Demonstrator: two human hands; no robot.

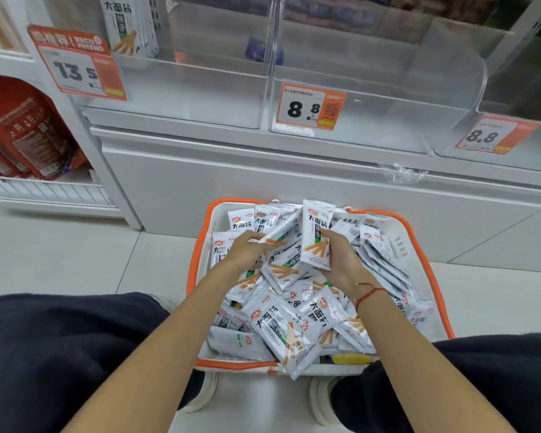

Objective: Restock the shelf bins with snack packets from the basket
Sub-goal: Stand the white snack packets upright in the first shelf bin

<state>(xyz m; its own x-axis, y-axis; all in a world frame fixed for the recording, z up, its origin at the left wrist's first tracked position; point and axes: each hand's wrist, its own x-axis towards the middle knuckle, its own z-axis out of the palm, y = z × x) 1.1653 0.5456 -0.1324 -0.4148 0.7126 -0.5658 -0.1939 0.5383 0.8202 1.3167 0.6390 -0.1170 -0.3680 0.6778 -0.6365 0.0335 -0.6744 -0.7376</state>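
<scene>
Snack packets (294,320): white packets printed with orange sticks, heaped loosely in the basket on the floor between the person's knees.
Red bags (22,129): leaning on the lower shelf at far left.
Price tag 13.5 (75,62): orange-framed, clipped to the front of the left clear bin.
Left clear bin (185,98): holds 1 upright row of the same white packets (128,23) at its back left corner.
Left hand (247,250): reaching into the pile, fingers curled round 1 tilted packet (281,231) near the basket's far side.
Basket (200,245): white with an orange rim, just in front of the white shelf base.
Price tag 8.8 (310,106): on the front of the middle clear bin (372,126).
Right hand (341,257): gripping 1 upright packet (316,235) by its right edge, lifted above the pile; a red string bracelet (367,293) circles the wrist.
Second 8.8 tag (494,135): on the right bin's front.
</scene>
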